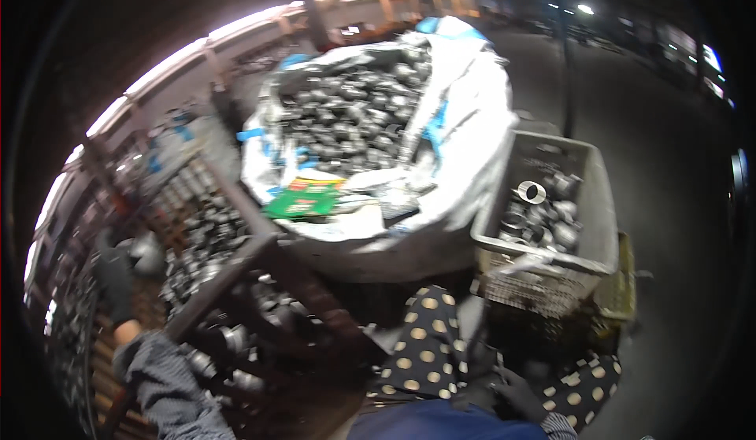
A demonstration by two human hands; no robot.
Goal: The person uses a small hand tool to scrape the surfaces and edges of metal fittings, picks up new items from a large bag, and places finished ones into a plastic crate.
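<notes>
Gloved fingers (105, 245) of the left hand (116, 282) lie against or just beside a rounded, silvery metal fitting (147, 253) at the far left of the view; blur hides whether they are clamped on it or only near it. Judging by its sheen, the fitting is probably stiff and hard to break, fairly heavy for its bulk, and likely to slide or roll under a smooth glove. Its curved outer wall would seem the place to take hold, with the fingers wrapped well round; if its end is open, which I cannot tell, the rim would give a surer grip.

Beneath and to the right of it, similar loose pieces (206, 239) lie heaped beside a dark brown frame (224, 286), with more within the frame. A patterned grey sleeve (169, 381) leads up to the left hand.

Low in the view, the dark-gloved right hand (516, 393) rests by the polka-dot trousers (425, 345); whether its fingers are together or around something is too dark to tell.

Farther out, a big white sack (476, 94) brims with metal parts (354, 113), a green packet (303, 198) at its near edge. Right of it, a grey crate (600, 220) holds shiny rings (543, 227), with a yellow crate (624, 282) just beside and below.
</notes>
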